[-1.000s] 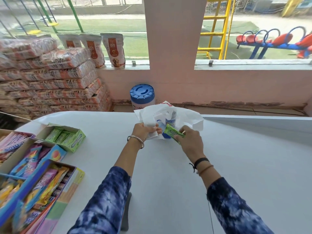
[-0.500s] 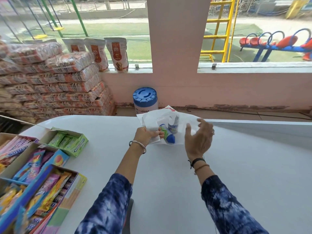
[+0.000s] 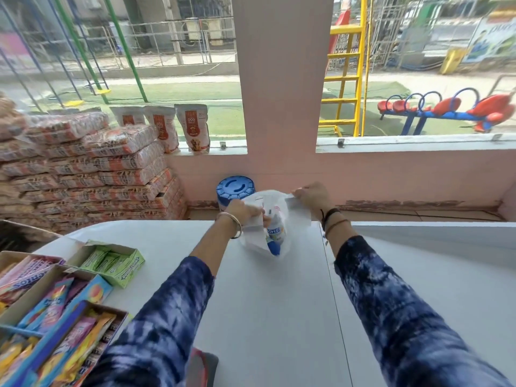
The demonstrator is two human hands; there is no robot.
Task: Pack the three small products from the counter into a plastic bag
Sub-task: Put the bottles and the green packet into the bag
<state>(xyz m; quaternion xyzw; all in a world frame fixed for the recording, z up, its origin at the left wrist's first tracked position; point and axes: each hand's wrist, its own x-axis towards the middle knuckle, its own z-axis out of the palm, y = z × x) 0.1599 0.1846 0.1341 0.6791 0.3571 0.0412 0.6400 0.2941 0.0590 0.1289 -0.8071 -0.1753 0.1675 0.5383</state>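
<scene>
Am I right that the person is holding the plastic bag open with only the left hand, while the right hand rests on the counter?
Not quite: the head view shows both hands on the plastic bag. The left hand grips one edge, and the right hand pinches the other, raised above the counter.

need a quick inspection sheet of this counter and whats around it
surface: white counter, bare in the middle.
job's things: thin white plastic bag held up over the counter; a white bottle with a blue cap shows through it; other products cannot be told apart.
clutter: open green carton of gum packs and boxes of sweets at the left edge.
hands: left hand and right hand each grip the bag's top edge, pulled apart.
cables: nothing seen.
surroundings: blue-lidded tub behind the bag, stacked packets at left, dog food pouches on the sill, playground outside.
</scene>
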